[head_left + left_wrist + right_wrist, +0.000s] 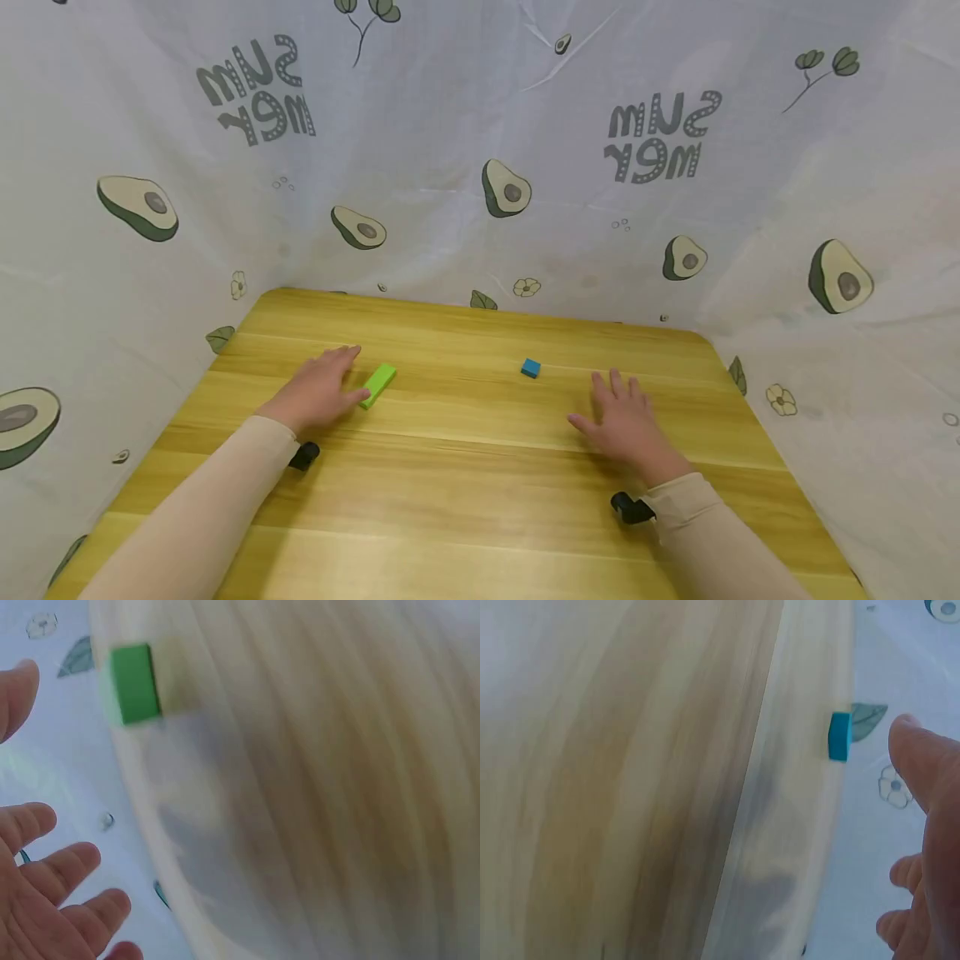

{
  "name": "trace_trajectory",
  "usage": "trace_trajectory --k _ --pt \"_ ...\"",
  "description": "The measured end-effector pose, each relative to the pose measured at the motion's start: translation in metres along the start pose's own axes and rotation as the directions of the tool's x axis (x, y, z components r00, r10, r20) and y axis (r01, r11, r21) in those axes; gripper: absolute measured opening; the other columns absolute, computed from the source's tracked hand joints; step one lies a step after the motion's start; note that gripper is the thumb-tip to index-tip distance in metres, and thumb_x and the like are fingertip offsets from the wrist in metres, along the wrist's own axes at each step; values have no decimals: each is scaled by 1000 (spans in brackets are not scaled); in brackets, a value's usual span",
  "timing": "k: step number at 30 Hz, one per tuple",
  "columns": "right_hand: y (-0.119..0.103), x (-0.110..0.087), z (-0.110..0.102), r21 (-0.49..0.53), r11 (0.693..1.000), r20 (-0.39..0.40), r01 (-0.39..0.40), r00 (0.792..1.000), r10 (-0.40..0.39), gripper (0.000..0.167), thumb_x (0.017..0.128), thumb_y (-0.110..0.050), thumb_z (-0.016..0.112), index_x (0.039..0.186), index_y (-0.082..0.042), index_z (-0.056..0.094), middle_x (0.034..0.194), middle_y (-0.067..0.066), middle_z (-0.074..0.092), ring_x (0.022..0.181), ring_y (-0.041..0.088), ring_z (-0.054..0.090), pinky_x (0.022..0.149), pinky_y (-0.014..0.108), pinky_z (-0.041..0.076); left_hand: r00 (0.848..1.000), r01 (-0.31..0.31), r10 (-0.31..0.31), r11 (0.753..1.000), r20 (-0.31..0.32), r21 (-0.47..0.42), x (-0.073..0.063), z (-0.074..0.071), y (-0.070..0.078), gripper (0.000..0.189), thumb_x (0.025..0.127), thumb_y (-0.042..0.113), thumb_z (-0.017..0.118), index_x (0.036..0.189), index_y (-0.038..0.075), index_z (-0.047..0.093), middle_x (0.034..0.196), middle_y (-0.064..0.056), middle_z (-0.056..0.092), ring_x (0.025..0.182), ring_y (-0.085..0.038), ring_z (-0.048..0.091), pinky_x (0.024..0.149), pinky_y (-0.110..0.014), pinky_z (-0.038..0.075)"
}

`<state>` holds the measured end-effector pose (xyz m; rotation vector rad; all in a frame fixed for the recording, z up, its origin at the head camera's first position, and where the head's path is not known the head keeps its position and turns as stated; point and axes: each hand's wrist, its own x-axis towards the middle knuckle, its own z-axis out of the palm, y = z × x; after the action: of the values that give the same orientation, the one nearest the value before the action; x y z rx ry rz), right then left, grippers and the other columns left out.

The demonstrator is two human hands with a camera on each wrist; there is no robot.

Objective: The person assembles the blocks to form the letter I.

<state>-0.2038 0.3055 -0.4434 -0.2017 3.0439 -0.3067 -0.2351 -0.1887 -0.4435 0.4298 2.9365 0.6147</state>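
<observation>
The lime-green rectangular block (pixel 381 381) lies on the wood-grain tabletop (pixel 450 500), a small blue block (pixel 531 368) at its three o'clock. At its nine o'clock is the left hand (pixel 318 390), fingers spread, grasping nothing; the right hand (pixel 625 425), likewise released, is at the small blue block's four o'clock.

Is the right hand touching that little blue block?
Apart: the head view shows bare tabletop between the right hand and the blue block.

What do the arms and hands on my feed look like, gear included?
The left sleeve and right sleeve are plain beige and full-length, each with a small black device beneath its end. The left hand and right hand are gloveless.
</observation>
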Motion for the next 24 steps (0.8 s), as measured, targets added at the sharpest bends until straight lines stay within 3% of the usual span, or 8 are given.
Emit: trace_trajectory --k 7,16,24 --pt "38 2 1 6 999 -4 48 999 -48 96 103 -60 58 164 6 24 166 42 14 148 72 12 116 80 17 1000 -3 3 1000 0 -18 -1 -6 -12 82 105 44 63 165 1 28 168 -28 31 153 -52 31 123 -67 25" --pt "84 -8 -11 172 975 83 143 984 -159 95 98 -47 72 163 7 28 165 40 22 146 70 19 115 78 24 999 -1 3 999 41 -48 2 -5 -15 81 104 44 64 166 4 29 168 -25 33 153 -50 34 123 -65 28" --pt "114 -18 -12 282 958 187 52 976 -108 97 93 -46 79 163 2 32 163 40 27 145 64 30 111 73 36 995 23 -17 997 95 -68 3 -2 -15 75 106 41 62 163 2 35 165 -27 38 151 -50 36 122 -64 30"
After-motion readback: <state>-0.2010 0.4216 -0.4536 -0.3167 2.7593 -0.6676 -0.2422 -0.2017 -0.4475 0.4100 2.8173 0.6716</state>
